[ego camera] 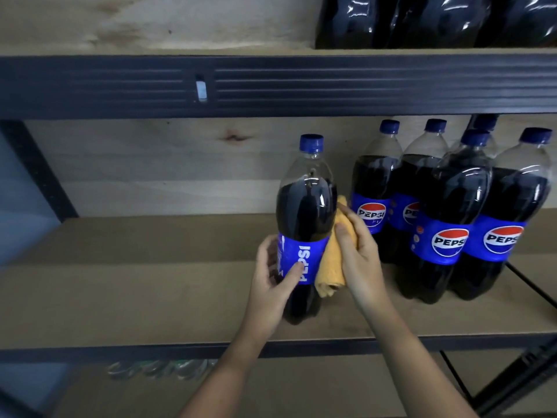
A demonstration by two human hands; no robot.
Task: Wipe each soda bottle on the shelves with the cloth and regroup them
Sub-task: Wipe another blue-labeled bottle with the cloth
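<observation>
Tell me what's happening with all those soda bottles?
A person is cleaning them one at a time. The left hand grips one bottle by its blue label, standing it apart on the wooden shelf. The right hand presses a folded yellow cloth against that bottle's side. A group of bottles stands together on the right of the same shelf, with more dark bottles on the shelf above.
</observation>
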